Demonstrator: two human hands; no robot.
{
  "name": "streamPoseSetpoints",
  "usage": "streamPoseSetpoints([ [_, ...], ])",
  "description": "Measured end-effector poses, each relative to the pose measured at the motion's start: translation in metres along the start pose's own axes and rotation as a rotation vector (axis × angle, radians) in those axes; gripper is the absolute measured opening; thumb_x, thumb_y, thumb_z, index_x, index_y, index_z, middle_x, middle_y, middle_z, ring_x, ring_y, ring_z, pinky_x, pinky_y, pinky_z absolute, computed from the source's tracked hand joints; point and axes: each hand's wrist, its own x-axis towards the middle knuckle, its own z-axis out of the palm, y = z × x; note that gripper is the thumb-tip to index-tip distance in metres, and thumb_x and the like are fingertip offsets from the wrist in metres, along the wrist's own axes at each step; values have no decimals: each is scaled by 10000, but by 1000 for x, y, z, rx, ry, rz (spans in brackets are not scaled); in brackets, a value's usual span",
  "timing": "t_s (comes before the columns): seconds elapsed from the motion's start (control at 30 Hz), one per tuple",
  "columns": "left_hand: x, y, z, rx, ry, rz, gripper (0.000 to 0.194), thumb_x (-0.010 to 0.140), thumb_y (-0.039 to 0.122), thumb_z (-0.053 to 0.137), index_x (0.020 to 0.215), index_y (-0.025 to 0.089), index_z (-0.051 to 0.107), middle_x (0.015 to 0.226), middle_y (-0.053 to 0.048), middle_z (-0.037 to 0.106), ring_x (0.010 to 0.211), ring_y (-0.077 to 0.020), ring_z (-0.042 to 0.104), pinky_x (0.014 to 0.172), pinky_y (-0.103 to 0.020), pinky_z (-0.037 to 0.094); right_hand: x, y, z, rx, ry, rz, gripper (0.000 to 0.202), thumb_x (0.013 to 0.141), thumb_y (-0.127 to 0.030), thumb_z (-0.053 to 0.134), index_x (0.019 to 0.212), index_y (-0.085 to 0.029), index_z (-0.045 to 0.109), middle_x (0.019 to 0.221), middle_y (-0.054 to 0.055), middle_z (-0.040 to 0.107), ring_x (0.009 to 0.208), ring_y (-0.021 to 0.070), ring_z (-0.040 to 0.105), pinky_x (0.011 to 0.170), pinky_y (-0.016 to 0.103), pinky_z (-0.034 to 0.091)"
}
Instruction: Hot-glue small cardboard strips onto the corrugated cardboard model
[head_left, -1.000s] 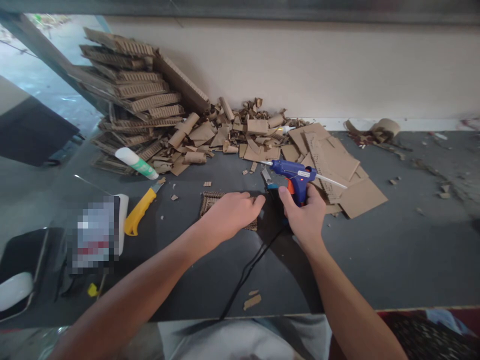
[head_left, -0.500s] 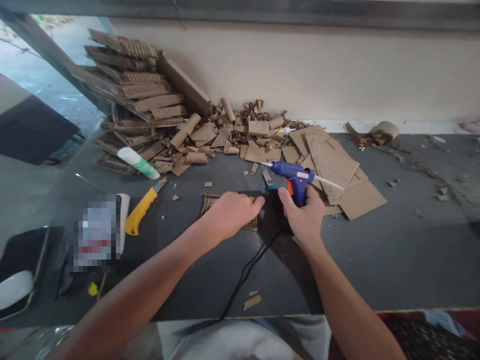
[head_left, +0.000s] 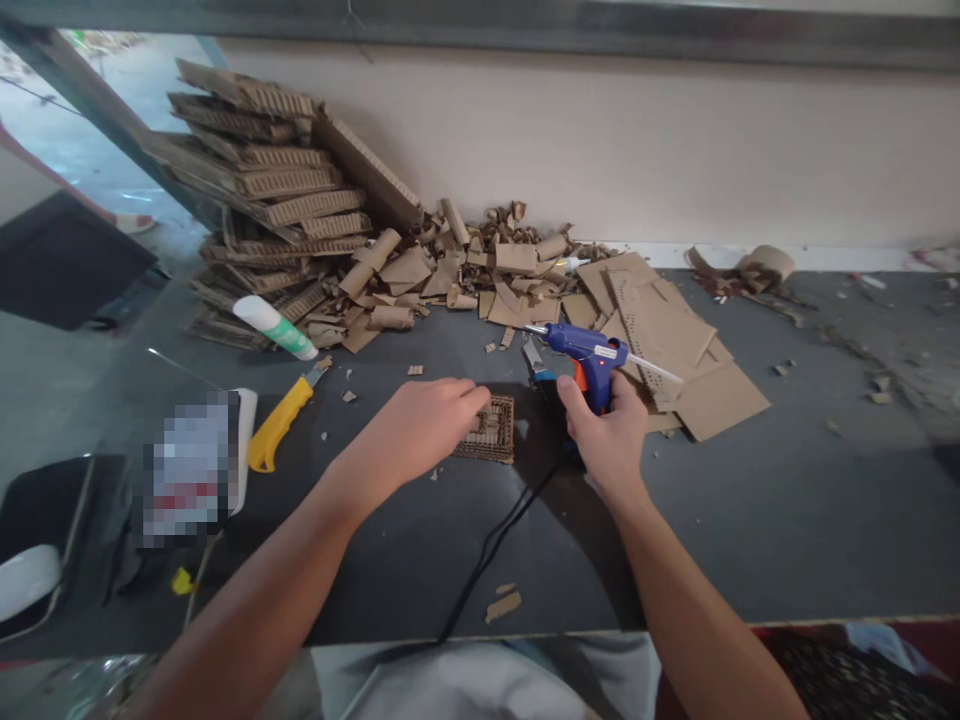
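Observation:
My right hand (head_left: pixel 611 430) is wrapped round the handle of a blue hot glue gun (head_left: pixel 585 345) with an orange trigger. A glue stick pokes out of its back, and its nozzle points left. Over the left part of a small rectangular corrugated cardboard piece (head_left: pixel 495 440) is my left hand (head_left: pixel 431 415), fingers closed together and bent down. Whatever is between the fingertips is hidden. The cardboard piece lies flat, with ridged strips along its edges. Just left of the glue gun lies a box cutter (head_left: pixel 544 375) with a blue part, partly covered by my right hand.
Cardboard pieces are stacked (head_left: pixel 292 180) at the back left, beside a heap of scraps (head_left: pixel 450 260). Flat cardboard sheets (head_left: pixel 724 400) lie to the right. A white-green glue tube (head_left: pixel 274 325) and yellow cutter (head_left: pixel 281 425) sit left. The gun's black cord (head_left: pixel 487 550) crosses the front.
My left hand has shifted left, uncovering more of the cardboard piece. My right hand and the glue gun have stayed nearly still. At the far left, a person's foot has come into view.

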Motion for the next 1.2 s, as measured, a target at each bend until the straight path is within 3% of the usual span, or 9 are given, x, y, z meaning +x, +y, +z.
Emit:
streamPoseSetpoints([
  [0.1,-8,-9,7,-71,53,-11,150,985,236,567,1085,149,638,1078,-91,686,999,-242,652,736,-312,497,0,-1,0,9,-2,12,381,786,-562,714,803,-220,546,562,-65,470,488,107,417,464,244,353],
  [0.23,-15,-17,23,-154,98,-16,624,864,505,715,1330,130,538,1337,-160,611,1275,-328,539,1025,-432,452,0,0,0,22,-6,42,386,776,-551,737,800,-222,537,563,-70,475,477,100,417,460,239,351],
  [0.3,-15,-18,28,-158,85,-7,836,787,521,787,1438,125,445,1430,-188,548,1372,-358,459,1111,-471,386,0,2,1,33,-8,44,385,777,-546,740,799,-224,531,549,-79,460,465,97,416,453,237,351],
  [0.37,-14,-18,29,-146,57,-8,889,770,449,823,1480,124,398,1457,-197,524,1397,-359,437,1134,-481,363,0,3,1,37,-4,40,384,774,-541,743,790,-226,524,529,-88,433,452,96,412,443,234,348],
  [0.53,-7,-23,20,-114,-74,31,785,729,215,855,1424,170,492,1457,-154,532,1390,-335,445,1130,-470,378,-1,3,2,55,-15,41,367,773,-529,742,799,-221,544,520,-86,449,434,96,427,430,230,358],
  [0.6,-5,-26,16,-122,-93,44,811,713,215,869,1432,187,494,1486,-145,512,1433,-347,389,1154,-492,352,-1,2,2,58,-17,43,365,772,-528,743,806,-219,553,533,-77,477,436,96,434,429,231,362],
  [0.73,-2,-21,14,-162,-15,95,538,866,352,752,1359,214,589,1475,-122,527,1441,-328,386,1157,-486,356,0,1,1,24,-7,29,372,771,-537,744,796,-222,549,544,-71,477,460,99,430,441,231,360],
  [0.83,0,-13,20,-145,42,157,244,970,280,616,1177,186,705,1343,-106,630,1334,-280,514,1101,-439,421,1,1,0,-1,-9,17,373,772,-547,738,798,-222,557,551,-65,483,476,103,425,448,234,359],
  [1.2,6,-2,35,-26,139,215,177,969,123,546,950,134,721,1169,-94,689,1107,-255,640,909,-403,518,1,0,0,16,-8,12,379,761,-549,750,817,-212,585,591,-47,517,505,111,437,470,243,367],
])
